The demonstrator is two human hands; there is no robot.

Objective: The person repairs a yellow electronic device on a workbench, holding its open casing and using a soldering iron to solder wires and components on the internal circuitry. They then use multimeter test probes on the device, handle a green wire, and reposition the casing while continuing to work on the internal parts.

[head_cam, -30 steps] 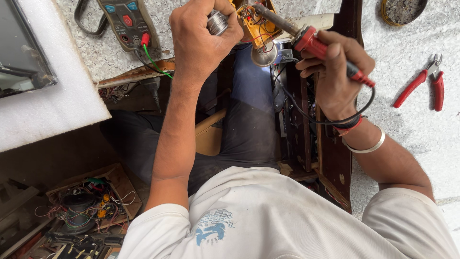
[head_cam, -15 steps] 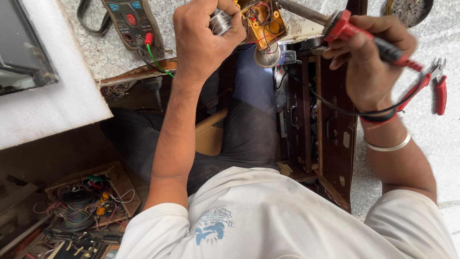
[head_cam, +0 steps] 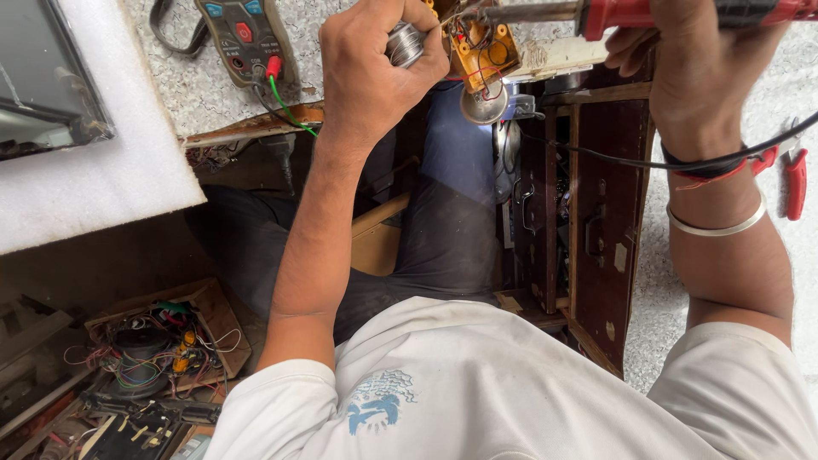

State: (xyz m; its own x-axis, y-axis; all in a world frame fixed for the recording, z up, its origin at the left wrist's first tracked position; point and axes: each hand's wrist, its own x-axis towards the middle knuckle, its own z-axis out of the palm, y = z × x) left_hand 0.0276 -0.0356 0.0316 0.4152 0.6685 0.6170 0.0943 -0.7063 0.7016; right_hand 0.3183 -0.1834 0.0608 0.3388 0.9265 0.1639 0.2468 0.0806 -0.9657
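One solder spool (head_cam: 406,43), one soldering iron (head_cam: 596,13), two hands.

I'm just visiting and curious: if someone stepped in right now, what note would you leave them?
Left hand: grip shut on a solder wire spool.
Right hand: grip shut on a red-handled soldering iron, tip toward the orange circuit board.
Multimeter and red pliers lie on the bench.
Whether any joint is finished cannot be seen; soldering appears to be underway.
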